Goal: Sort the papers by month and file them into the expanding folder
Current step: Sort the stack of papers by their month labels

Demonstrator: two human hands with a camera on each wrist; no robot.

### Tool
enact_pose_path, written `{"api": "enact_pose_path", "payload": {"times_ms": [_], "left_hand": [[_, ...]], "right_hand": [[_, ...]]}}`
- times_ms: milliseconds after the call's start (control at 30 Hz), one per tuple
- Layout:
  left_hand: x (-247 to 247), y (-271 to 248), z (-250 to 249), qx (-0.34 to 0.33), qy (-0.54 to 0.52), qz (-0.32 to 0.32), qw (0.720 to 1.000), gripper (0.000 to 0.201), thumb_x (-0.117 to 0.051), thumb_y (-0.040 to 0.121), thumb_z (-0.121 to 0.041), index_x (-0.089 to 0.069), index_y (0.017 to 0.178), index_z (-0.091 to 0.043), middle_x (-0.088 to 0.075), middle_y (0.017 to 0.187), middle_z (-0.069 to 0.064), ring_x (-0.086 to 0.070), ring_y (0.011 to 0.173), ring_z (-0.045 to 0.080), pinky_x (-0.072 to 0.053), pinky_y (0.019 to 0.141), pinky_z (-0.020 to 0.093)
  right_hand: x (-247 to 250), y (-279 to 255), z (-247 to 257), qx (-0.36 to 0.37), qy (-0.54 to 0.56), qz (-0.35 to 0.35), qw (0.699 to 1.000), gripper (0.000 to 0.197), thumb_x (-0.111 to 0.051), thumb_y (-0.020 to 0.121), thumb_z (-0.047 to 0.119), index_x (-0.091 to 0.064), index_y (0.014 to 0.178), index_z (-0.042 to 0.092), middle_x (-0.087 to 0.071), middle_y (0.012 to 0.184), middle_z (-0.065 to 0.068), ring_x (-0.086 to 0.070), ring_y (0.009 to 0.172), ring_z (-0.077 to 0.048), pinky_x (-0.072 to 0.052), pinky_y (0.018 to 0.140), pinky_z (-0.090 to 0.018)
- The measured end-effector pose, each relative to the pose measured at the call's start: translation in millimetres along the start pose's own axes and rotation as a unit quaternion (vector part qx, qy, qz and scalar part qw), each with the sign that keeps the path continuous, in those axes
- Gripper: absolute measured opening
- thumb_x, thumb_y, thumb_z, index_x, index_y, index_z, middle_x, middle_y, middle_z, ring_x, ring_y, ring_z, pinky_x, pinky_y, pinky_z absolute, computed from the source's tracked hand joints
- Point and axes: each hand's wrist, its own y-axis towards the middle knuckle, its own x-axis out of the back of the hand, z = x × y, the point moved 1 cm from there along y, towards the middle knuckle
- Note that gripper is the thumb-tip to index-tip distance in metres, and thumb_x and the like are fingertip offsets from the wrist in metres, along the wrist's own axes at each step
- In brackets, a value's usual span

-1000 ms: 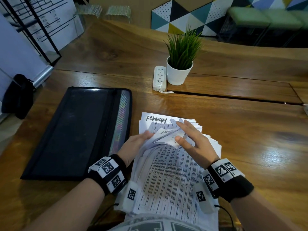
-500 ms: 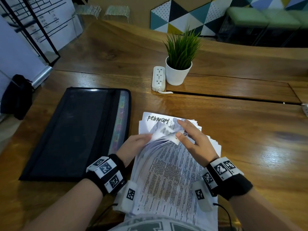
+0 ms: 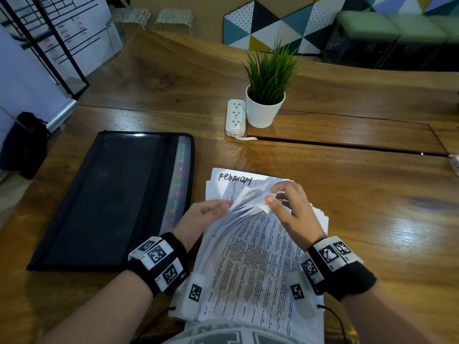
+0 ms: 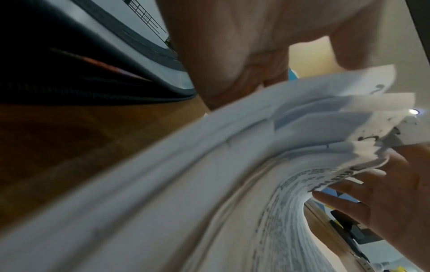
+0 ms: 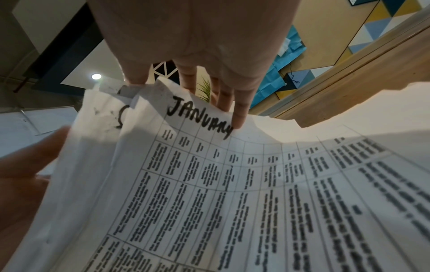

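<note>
A thick stack of printed papers [image 3: 250, 256] lies on the table in front of me. Its lowest visible sheet, marked February [image 3: 234, 179], lies flat at the far end. My left hand [image 3: 218, 207] grips the left edge of the lifted sheets, thumb on top. My right hand [image 3: 273, 194] pinches their far corners and curls them back. In the right wrist view the sheet under my fingers [image 5: 239, 117] reads January [image 5: 200, 117]. The black expanding folder [image 3: 109, 194] lies flat to the left of the stack, with coloured tabs along its right side.
A white pot with a green plant [image 3: 265, 95] and a white power strip [image 3: 235, 117] stand beyond the papers. A slot [image 3: 347, 146] runs across the wooden table [image 3: 372, 207] at the right. A black bag [image 3: 22, 145] sits off the table's left edge.
My right hand went from flat fingers on the sheets to a pinch on their far corners, which now curl higher. My left hand has barely moved.
</note>
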Motion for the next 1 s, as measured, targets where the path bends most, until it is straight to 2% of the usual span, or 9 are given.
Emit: {"api": "enact_pose_path", "payload": {"times_ms": [100,233,333,400,467,633,800,900,1000], "left_hand": [[-0.6,1.3,-0.6,-0.019,0.0,0.006,1.0,0.035,-0.066,0.079,-0.037,-0.072,0.105,-0.015,-0.071,0.108,0.005,-0.065,0.104,0.017,-0.049,0.093,0.035],[-2.4,1.7,-2.0,-0.024,0.002,0.052,0.998,0.044,-0.071,0.069,-0.057,-0.075,0.092,-0.021,-0.072,0.1,-0.003,-0.065,0.099,0.009,-0.048,0.094,0.023],[-4.8,5.0,-2.2,-0.028,0.047,0.008,0.998,0.03,-0.065,0.082,-0.03,-0.07,0.102,-0.008,-0.069,0.102,-0.009,-0.062,0.105,0.008,-0.043,0.102,0.028],[-8.3,3.9,-5.4,-0.04,0.054,0.01,0.998,0.021,-0.056,0.091,-0.013,-0.065,0.097,0.005,-0.07,0.08,-0.013,-0.065,0.085,0.001,-0.046,0.088,0.02],[-10.0,4.1,-5.8,-0.042,0.048,0.025,0.998,0.018,-0.055,0.092,-0.009,-0.067,0.097,0.003,-0.07,0.078,-0.01,-0.064,0.079,0.0,-0.047,0.079,0.014],[-11.6,5.9,-6.4,-0.058,0.094,0.036,0.993,0.016,-0.065,0.087,-0.015,-0.07,0.101,-0.016,-0.073,0.097,-0.007,-0.066,0.097,0.007,-0.051,0.085,0.02],[-10.0,8.3,-5.1,-0.031,0.105,-0.034,0.993,0.02,-0.058,0.091,-0.02,-0.071,0.095,-0.005,-0.073,0.091,0.01,-0.07,0.086,0.022,-0.056,0.083,0.041],[-9.3,7.3,-6.0,-0.049,0.075,-0.006,0.996,0.032,-0.067,0.084,-0.035,-0.071,0.089,-0.003,-0.072,0.086,0.008,-0.067,0.081,0.019,-0.054,0.082,0.035],[-9.0,6.3,-4.8,-0.051,0.065,0.044,0.996,0.05,-0.07,0.072,-0.043,-0.07,0.103,-0.003,-0.072,0.102,0.008,-0.067,0.098,0.022,-0.051,0.09,0.033]], "right_hand": [[0.4,1.3,1.5,0.016,-0.006,0.002,1.0,0.028,-0.039,0.084,0.06,-0.055,0.094,0.039,-0.05,0.108,0.011,-0.049,0.101,0.002,-0.037,0.085,-0.008],[3.3,2.6,6.8,0.004,-0.034,-0.007,0.999,0.028,-0.034,0.083,0.063,-0.052,0.077,0.041,-0.053,0.097,0.007,-0.047,0.094,0.006,-0.032,0.076,0.0],[3.5,4.6,10.4,-0.005,-0.057,-0.016,0.998,0.036,-0.036,0.087,0.065,-0.047,0.063,0.04,-0.053,0.087,0.005,-0.049,0.086,0.0,-0.034,0.071,-0.009],[3.8,5.7,12.8,-0.017,-0.058,-0.025,0.998,0.038,-0.036,0.087,0.061,-0.046,0.056,0.041,-0.049,0.078,0.006,-0.047,0.077,0.0,-0.033,0.067,-0.016],[4.6,7.3,15.0,-0.033,-0.059,-0.044,0.997,0.043,-0.037,0.086,0.059,-0.043,0.053,0.031,-0.043,0.069,0.005,-0.044,0.069,-0.003,-0.03,0.062,-0.019],[5.3,11.7,17.9,-0.053,-0.062,-0.069,0.994,0.052,-0.044,0.088,0.053,-0.046,0.054,0.014,-0.046,0.063,0.003,-0.046,0.068,-0.009,-0.034,0.062,-0.023],[2.7,9.6,18.4,-0.034,-0.024,-0.057,0.998,0.044,-0.04,0.089,0.058,-0.046,0.062,0.024,-0.051,0.069,0.002,-0.047,0.067,-0.006,-0.035,0.061,-0.015],[2.1,6.9,16.4,-0.027,-0.027,-0.054,0.998,0.044,-0.039,0.089,0.056,-0.045,0.063,0.022,-0.05,0.067,0.001,-0.046,0.065,-0.009,-0.037,0.062,-0.026],[3.8,8.5,17.6,-0.044,-0.03,-0.057,0.997,0.046,-0.04,0.089,0.059,-0.047,0.063,0.021,-0.05,0.067,0.003,-0.046,0.064,-0.009,-0.036,0.06,-0.026]]}}
